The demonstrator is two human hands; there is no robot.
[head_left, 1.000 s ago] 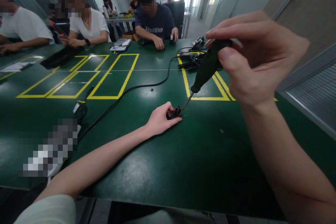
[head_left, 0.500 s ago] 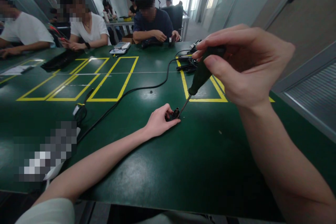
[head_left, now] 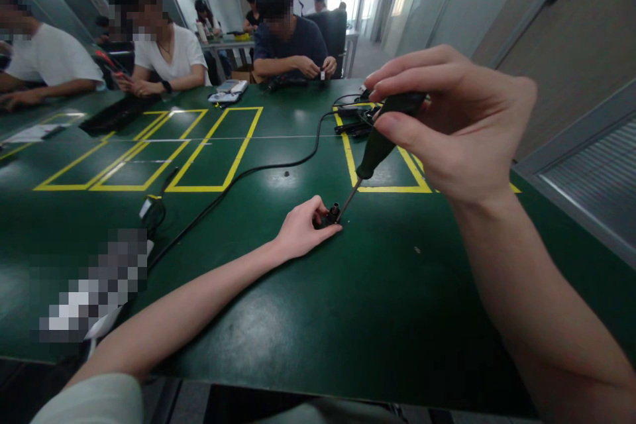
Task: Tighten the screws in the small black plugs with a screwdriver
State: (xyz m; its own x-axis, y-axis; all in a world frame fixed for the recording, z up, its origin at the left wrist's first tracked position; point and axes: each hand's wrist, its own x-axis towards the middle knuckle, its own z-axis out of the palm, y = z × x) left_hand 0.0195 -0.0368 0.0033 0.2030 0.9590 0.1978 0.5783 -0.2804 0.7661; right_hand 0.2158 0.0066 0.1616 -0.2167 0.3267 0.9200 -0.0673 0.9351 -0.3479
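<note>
My left hand rests on the green table and pinches a small black part between thumb and fingers, holding it down. My right hand is raised above it, fingers wrapped round the dark green handle of a screwdriver. The thin metal shaft slants down to the left, and its tip meets the small part beside my left thumb.
A black cable runs across the table from a heap of black parts at the far right. Yellow tape marks rectangles on the table. Three people sit along the far edge, one handling a small object. A blurred object lies near left.
My right hand has shifted slightly left and down with the screwdriver, and its fingers have turned on the handle. My left hand has stayed on the part. The view tilted a little.
</note>
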